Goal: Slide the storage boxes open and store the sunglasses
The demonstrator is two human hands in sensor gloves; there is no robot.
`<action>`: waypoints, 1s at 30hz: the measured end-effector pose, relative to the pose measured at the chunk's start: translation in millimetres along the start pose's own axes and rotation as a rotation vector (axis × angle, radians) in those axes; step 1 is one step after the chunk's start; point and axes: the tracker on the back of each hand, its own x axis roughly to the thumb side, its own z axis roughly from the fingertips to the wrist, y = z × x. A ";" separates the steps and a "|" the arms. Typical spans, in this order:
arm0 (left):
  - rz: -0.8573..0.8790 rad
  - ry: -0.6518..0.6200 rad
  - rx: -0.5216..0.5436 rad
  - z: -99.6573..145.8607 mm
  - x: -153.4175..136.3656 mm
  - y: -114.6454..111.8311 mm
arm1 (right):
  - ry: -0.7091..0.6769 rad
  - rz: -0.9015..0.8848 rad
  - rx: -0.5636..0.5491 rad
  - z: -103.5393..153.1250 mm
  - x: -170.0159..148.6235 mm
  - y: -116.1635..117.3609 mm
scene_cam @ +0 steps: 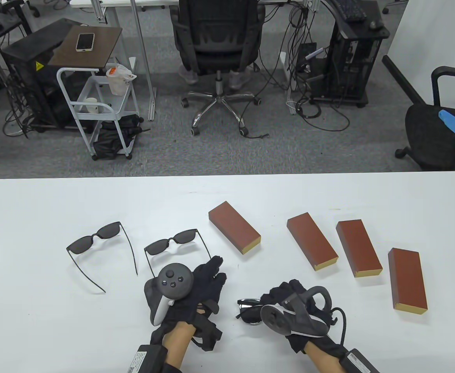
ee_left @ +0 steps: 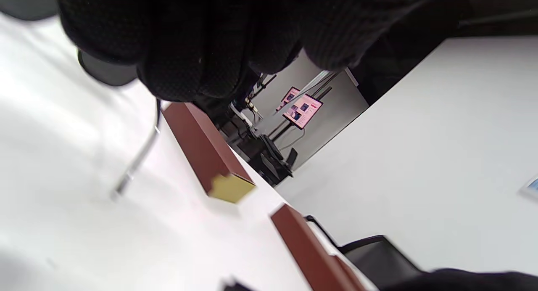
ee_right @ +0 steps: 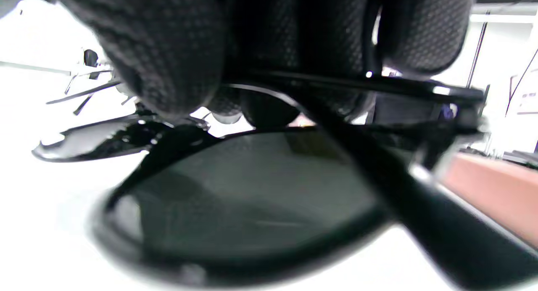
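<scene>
The black plastic sunglasses with dark lenses (scene_cam: pixel 247 309) lie folded at the near edge of the white table (scene_cam: pixel 37 202). Their long axis runs left to right, and the free end points toward the left hand. The right hand in a black sensor glove (scene_cam: pixel 289 299) holds them: in the right wrist view its fingers (ee_right: pixel 168 51) curl over the frame from above. The left hand in a black glove (scene_cam: pixel 206 281) is just beside them on the left, apart from them, with fingers straight and relaxed, holding nothing. Its fingertips lie near the temple of a thin-framed pair of sunglasses (scene_cam: pixel 173 243). Another thin-framed pair (scene_cam: pixel 95 239) lies farther left. Four brown rectangular storage boxes (scene_cam: pixel 234 227) (scene_cam: pixel 312 241) (scene_cam: pixel 358 248) (scene_cam: pixel 407 279) lie shut beyond the hands, to the right.
</scene>
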 end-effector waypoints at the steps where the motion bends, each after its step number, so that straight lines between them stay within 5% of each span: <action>1: -0.047 -0.002 0.014 0.3 0.5 2.1 | -0.003 -0.005 0.022 -0.5 0.8 2.3; 6: -0.236 -0.005 0.083 1.0 1.4 9.1 | -0.011 -0.034 0.097 -2.3 3.6 12.8; 24: -0.283 0.060 0.105 0.2 -5.4 17.6 | 0.045 -0.154 0.233 -6.9 -2.4 15.1; 30: -0.288 0.065 0.087 -0.5 -4.5 15.9 | 0.176 -0.290 0.102 -5.3 -33.0 -1.0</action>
